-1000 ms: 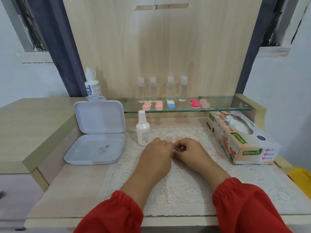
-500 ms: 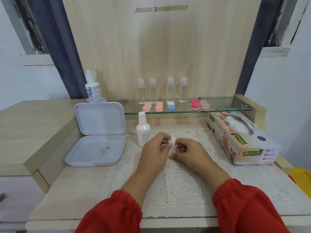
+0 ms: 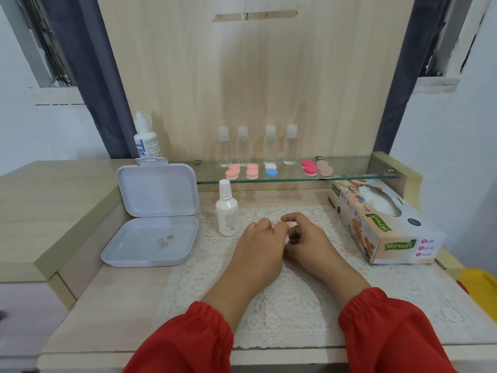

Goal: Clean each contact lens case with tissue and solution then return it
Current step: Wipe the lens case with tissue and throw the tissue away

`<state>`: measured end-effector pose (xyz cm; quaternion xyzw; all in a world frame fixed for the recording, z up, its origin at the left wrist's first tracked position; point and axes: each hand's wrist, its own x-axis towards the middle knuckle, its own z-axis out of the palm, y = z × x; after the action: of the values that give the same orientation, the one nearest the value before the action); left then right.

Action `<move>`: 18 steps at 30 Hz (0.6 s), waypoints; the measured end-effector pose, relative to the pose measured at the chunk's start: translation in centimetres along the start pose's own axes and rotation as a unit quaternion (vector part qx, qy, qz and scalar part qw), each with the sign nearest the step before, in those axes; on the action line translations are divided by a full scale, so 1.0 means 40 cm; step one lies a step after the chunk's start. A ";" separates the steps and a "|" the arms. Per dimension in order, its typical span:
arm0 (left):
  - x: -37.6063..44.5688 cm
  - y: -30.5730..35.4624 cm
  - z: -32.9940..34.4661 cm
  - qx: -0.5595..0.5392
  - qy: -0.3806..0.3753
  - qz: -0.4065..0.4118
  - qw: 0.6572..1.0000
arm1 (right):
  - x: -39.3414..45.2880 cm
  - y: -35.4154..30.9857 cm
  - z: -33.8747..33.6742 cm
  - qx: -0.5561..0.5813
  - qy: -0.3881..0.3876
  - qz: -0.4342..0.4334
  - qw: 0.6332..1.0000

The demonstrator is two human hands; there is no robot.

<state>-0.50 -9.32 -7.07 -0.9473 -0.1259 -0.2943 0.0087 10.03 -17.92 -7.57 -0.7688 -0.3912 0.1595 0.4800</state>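
My left hand (image 3: 258,251) and my right hand (image 3: 309,243) meet over the lace mat (image 3: 285,300), fingers curled together around a small pale pink contact lens case (image 3: 289,224). Only slivers of the case show between the fingertips. A white solution bottle (image 3: 227,214) stands just left of my left hand. The tissue box (image 3: 382,224) lies to the right. More lens cases sit on the glass shelf (image 3: 357,175): two pink pairs (image 3: 242,170), a white-and-blue pair (image 3: 270,169), a magenta pair (image 3: 309,167) and a peach pair (image 3: 324,168).
An open white plastic box (image 3: 150,238) lies at left with a few lenses (image 3: 164,242) in its base. Several clear small bottles (image 3: 258,146) line the back of the shelf. A larger solution bottle (image 3: 146,141) stands on the raised left counter.
Half a second ago my left hand was raised with a white piece showing between the hands. Now both hands are lower and closed over the case.
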 end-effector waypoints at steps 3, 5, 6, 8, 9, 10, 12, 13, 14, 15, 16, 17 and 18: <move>0.007 0.000 0.012 -0.103 -0.053 -0.078 0.990 | 0.001 0.002 0.001 -0.006 0.001 0.000 1.000; 0.010 -0.015 0.024 -0.242 -0.031 -0.148 0.958 | 0.003 0.002 0.001 -0.010 -0.002 0.006 1.000; 0.013 -0.022 0.019 -0.331 0.007 -0.200 0.922 | 0.004 0.001 0.002 -0.010 -0.003 0.009 1.000; 0.008 -0.042 0.011 -0.418 0.119 -0.263 0.861 | 0.006 -0.001 0.002 -0.010 -0.005 0.014 1.000; 0.005 -0.048 0.004 -0.412 0.141 -0.260 0.862 | 0.008 -0.001 0.001 -0.008 -0.006 0.016 1.000; 0.001 -0.049 0.000 -0.398 0.136 -0.239 0.875 | 0.009 0.000 0.000 -0.006 -0.007 0.017 1.000; -0.006 -0.043 0.013 -0.351 0.078 -0.179 0.916 | 0.009 0.001 -0.002 0.000 -0.008 0.019 1.000; -0.008 -0.037 0.022 -0.309 0.039 -0.153 0.938 | 0.009 0.001 -0.003 0.001 -0.008 0.019 1.000; -0.007 -0.032 0.027 -0.258 0.008 -0.132 0.957 | 0.008 0.001 -0.003 -0.001 -0.008 0.018 1.000; -0.006 -0.030 0.028 -0.209 -0.012 -0.115 0.971 | 0.008 0.001 -0.003 -0.004 -0.009 0.018 1.000; -0.004 -0.028 0.028 -0.170 -0.021 -0.102 0.980 | 0.007 0.001 -0.002 -0.006 -0.009 0.018 1.000; -0.003 -0.027 0.026 -0.141 -0.027 -0.089 0.986 | 0.008 0.002 -0.002 -0.009 -0.008 0.017 1.000; -0.002 -0.026 0.025 -0.118 -0.031 -0.077 0.990 | 0.009 0.003 -0.003 -0.013 -0.006 0.016 1.000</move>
<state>-0.27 -8.25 -8.00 -0.9379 -0.1631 -0.2774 -0.1297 10.37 -17.74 -7.55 -0.7802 -0.3833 0.1668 0.4653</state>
